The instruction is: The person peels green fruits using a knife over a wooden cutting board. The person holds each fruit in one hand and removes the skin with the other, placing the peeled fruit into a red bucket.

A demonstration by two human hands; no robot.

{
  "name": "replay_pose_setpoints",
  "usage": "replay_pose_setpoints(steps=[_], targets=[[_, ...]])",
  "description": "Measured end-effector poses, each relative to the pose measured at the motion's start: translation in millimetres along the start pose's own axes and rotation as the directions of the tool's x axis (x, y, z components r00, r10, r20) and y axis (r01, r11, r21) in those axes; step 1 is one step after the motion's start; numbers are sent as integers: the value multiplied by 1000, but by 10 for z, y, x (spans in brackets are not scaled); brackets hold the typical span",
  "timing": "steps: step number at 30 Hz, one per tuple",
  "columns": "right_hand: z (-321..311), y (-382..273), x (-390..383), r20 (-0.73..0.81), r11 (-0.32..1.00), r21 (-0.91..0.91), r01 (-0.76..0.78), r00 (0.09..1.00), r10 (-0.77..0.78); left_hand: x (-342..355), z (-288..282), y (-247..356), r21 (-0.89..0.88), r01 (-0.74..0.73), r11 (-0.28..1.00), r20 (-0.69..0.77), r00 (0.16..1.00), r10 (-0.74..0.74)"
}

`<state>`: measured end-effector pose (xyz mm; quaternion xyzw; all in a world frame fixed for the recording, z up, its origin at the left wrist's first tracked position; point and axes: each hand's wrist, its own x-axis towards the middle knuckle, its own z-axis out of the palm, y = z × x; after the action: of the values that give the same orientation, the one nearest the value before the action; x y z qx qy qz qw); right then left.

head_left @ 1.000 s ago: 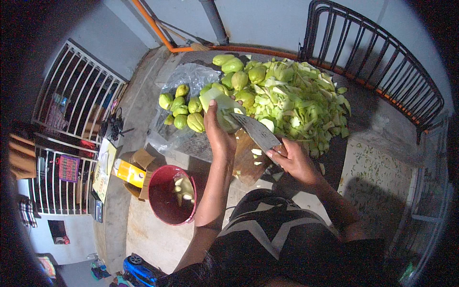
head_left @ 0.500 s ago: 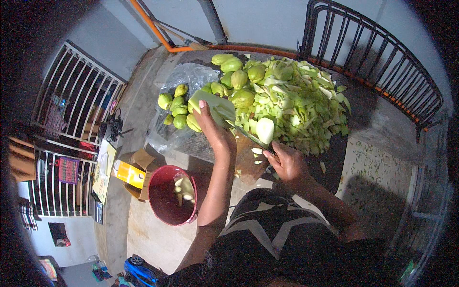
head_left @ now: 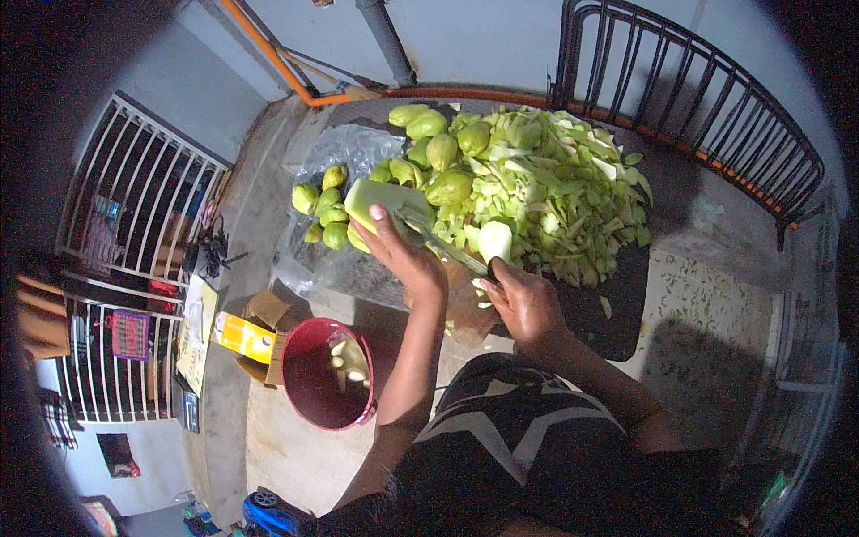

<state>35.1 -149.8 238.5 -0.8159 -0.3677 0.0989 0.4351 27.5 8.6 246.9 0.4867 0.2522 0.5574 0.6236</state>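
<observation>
My left hand (head_left: 410,259) is wrapped round a large peeled pale-green fruit that looks like a green papaya (head_left: 369,191), held up above the mat. In my right hand (head_left: 530,309) is a knife (head_left: 461,258), its blade reaching left against the fruit's near right side. Just above the knife handle stands a smaller pale peeled piece (head_left: 495,239). Below the hands lies a brown board (head_left: 468,315) with small pale scraps on it. Behind them rises a big heap of green peelings (head_left: 559,201), with several unpeeled green fruits (head_left: 447,187) along its left side.
A dark red bucket (head_left: 304,407) holding pale pieces in liquid stands left of my left forearm. Beside it is an open cardboard box (head_left: 268,309) with a yellow packet. More green fruits (head_left: 333,215) lie on clear plastic (head_left: 349,143). A black metal rack (head_left: 689,107) leans at the back right.
The knife blade has moved up and left, further onto the fruit's side. My right hand has shifted slightly left. The whole view has turned a little.
</observation>
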Motion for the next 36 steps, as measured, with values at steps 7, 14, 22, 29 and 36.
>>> replay_pose_setpoints(steps=[7, 14, 22, 29, 36], targets=[[146, 114, 20, -61, 884, 448, -137, 981, 183, 73, 28, -27, -411, 179, 894, 110, 983, -146], [-58, 357, 29, -64, 816, 547, -184, 963, 260, 154, 91, 155, -451, 234, 861, 211, 966, -152], [-498, 136, -33, 181, 804, 530, -269, 962, 203, 257, 96, 161, -511, 394, 764, 381, 901, -209], [-456, 116, 22, 143, 817, 524, -240, 971, 194, 275, 162, 173, -507, 377, 775, 421, 893, -160], [-436, 138, 19, 105, 853, 493, -172, 985, 138, 274, 182, 163, -502, 358, 788, 406, 901, -151]])
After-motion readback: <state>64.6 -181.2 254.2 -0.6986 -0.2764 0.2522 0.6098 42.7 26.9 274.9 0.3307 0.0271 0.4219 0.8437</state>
